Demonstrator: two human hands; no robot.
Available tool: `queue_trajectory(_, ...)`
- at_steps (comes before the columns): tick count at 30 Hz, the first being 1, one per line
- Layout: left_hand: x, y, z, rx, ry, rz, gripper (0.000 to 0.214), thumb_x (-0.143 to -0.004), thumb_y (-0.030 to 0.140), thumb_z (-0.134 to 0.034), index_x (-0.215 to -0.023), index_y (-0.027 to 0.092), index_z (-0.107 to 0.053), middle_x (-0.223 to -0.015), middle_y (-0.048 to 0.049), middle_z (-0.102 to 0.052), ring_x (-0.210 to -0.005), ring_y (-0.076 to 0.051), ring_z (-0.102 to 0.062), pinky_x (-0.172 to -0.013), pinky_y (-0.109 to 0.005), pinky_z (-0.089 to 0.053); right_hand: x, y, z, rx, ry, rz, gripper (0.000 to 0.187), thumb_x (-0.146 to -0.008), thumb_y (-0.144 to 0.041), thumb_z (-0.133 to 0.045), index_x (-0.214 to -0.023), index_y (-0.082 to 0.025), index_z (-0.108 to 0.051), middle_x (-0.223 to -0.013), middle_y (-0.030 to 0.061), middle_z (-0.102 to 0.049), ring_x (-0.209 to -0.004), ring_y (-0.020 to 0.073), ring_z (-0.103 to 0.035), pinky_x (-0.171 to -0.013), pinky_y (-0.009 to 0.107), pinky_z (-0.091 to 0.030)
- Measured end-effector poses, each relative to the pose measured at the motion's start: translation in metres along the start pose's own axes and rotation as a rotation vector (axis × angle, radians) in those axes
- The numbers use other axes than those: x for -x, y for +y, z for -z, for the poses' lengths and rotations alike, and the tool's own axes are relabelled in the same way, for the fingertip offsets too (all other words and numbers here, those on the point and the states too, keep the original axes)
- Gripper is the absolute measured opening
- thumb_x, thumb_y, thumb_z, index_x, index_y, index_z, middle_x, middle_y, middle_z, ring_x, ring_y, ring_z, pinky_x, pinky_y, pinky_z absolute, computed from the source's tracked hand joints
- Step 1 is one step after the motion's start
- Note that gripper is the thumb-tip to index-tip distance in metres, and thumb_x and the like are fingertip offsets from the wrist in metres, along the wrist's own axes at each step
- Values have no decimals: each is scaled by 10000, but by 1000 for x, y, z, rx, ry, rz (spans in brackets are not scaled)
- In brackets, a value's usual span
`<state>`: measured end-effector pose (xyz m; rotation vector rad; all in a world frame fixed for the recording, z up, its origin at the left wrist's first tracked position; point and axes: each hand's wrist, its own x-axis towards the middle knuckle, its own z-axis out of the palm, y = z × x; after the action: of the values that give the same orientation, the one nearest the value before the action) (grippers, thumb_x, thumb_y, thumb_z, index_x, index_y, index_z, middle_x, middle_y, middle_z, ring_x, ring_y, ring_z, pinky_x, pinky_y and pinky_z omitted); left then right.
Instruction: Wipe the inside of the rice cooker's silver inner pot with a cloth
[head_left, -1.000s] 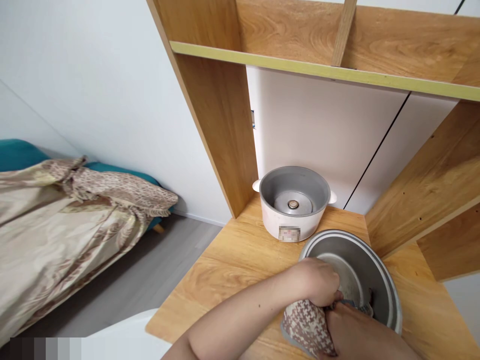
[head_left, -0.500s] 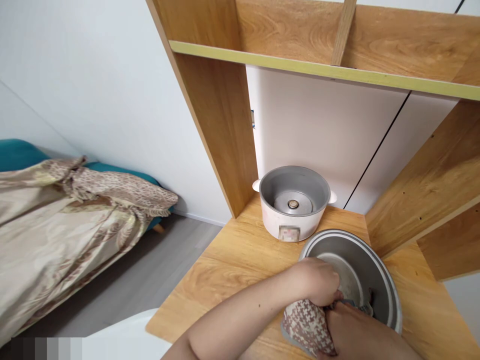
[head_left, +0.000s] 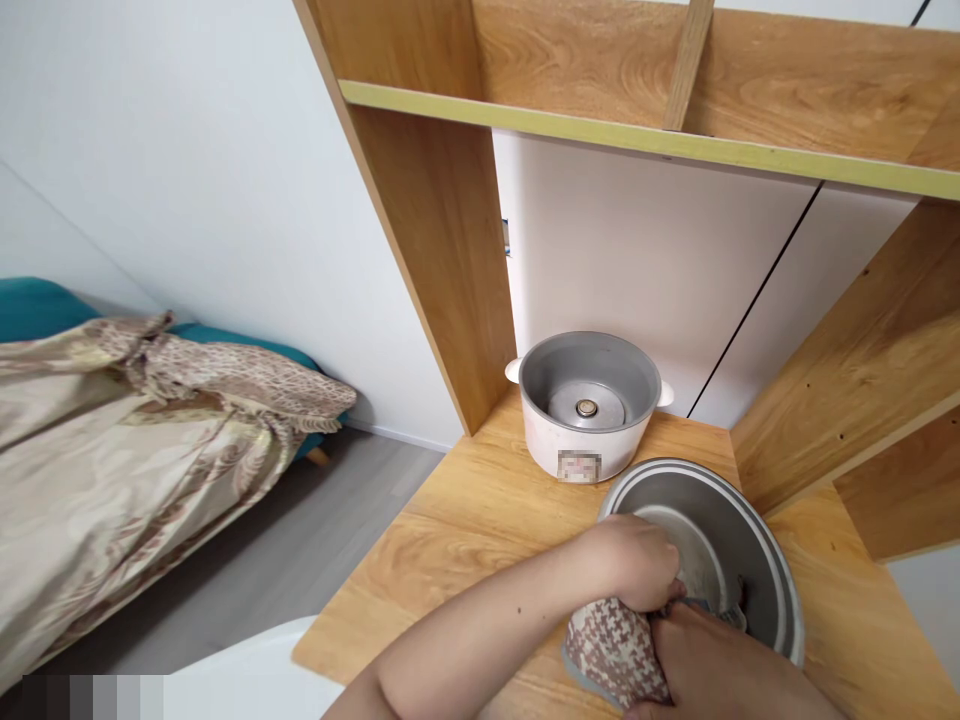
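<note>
Both hands meet, left hand [head_left: 634, 563] curled above clenched right hand [head_left: 701, 655].

Rice cooker base [head_left: 586, 410]: white body with side handles, grey inside, round heating plate at the bottom, no lid; it stands on the table [head_left: 465, 510] toward 12 o'clock, against the white back panel [head_left: 645, 250].
Table: light wood grain.
Shelf unit [head_left: 637, 130]: same wood, pale yellow front edge, upright board at 11 o'clock, angled side panel at 2 o'clock.
Bed [head_left: 45, 310]: teal, at 9 o'clock, draped with a beige patterned cover [head_left: 135, 440].
Floor [head_left: 300, 560]: grey planks between bed and table.
Wall [head_left: 187, 150]: plain white, upper left.
</note>
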<state>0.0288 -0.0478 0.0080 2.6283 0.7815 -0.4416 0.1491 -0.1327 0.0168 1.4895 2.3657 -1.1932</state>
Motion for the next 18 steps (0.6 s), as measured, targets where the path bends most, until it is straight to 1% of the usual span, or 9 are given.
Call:
queue_trajectory(3,-1,0,-1,2,7,-2,477,-968,479,-456,-1078,148,-781,-1010,-161,-776,-937,-300,-728,-723,-378,-548,2,-5,3,-62,16,33,391,-794,-421,-671,-1140,-241,-696,-1202,106,-730,-1107,296,-677,-935,368,-481)
queue_trajectory(6,-2,-1,-2,3,13,-1,471,-962,476,-463,-1062,147,-785,-1018,-162,-777,-938,-308,-730,-717,-378,-545,4,-7,5,-56,18,38,380,-826,-431,-642,-1147,-236,-697,-1158,107,-739,-1090,301,-679,-912,365,-478)
queue_trajectory(9,-2,-1,-2,2,16,1,479,-963,483,-460,-1065,144,-783,-1017,-163,-778,-941,-311,-733,-727,-387,-549,5,-7,5,-60,6,55,427,-844,-453,-623,-1206,-235,-681,-1214,116,-722,-1135,311,-664,-924,361,-472)
queue_trajectory(11,-2,-1,-2,1,20,0,475,-965,484,-461,-1063,149,-783,-1008,-159,-779,-939,-305,-735,-727,-384,-551,5,-8,5,-66,15,41,441,-864,-436,-590,-1255,-248,-665,-1290,121,-696,-1201,323,-640,-957,376,-461)
queue_trajectory(13,-1,-1,-3,0,23,-4,463,-964,483,-470,-1056,156,-785,-999,-156,-780,-928,-297,-735,-715,-376,-550,6,-9,5,-61,15,4,430,-887,-418,-550,-1261,-243,-667,-1329,136,-678,-1244,335,-621,-978,392,-453)
queue_trajectory(18,-2,-1,-4,-2,30,-7,461,-966,478,-478,-1054,149,-789,-978,-158,-782,-910,-298,-734,-701,-369,-540,5,-11,5,-33,0,-19,431,-936,-389,-454,-1236,-184,-686,-1264,178,-703,-1204,342,-644,-970,410,-460)
